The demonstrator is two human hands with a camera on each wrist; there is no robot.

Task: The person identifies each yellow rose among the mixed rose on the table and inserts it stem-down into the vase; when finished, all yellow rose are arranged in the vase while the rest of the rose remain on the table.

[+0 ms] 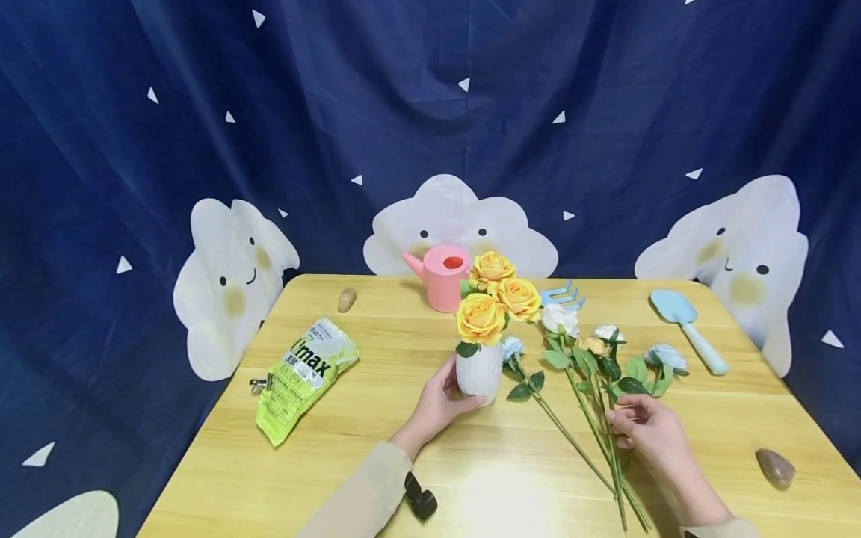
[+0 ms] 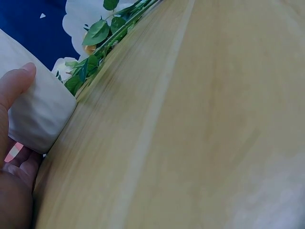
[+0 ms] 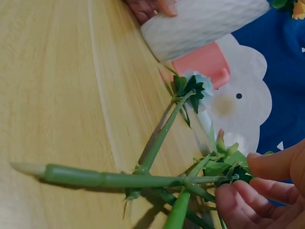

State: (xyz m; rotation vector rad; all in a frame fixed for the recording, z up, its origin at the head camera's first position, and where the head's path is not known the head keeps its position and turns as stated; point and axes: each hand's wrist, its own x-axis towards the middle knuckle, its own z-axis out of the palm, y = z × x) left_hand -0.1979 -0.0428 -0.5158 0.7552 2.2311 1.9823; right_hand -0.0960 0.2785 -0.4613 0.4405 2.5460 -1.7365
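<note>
A white textured vase (image 1: 479, 377) stands upright with several yellow roses (image 1: 480, 319) in it. My left hand (image 1: 440, 407) grips the vase low on its side, thumb across the front; the left wrist view shows the thumb (image 2: 16, 83) on its wall. Artificial roses with long green stems (image 1: 599, 430) lie in a loose bundle to the right, their heads pointing away from me. Over those stems, my right hand (image 1: 652, 430) has its fingertips right at one. In the right wrist view, a gap shows between thumb (image 3: 274, 162) and index finger beside a stem (image 3: 143, 180).
Behind the vase stands a pink watering can (image 1: 445, 288). A blue rake (image 1: 563, 295) and a blue shovel (image 1: 687, 329) lie at the back right. One stone (image 1: 776, 468) is at the right, another (image 1: 347, 300) back left. A green bag (image 1: 306, 381) with a binder clip (image 1: 261, 384) lies left.
</note>
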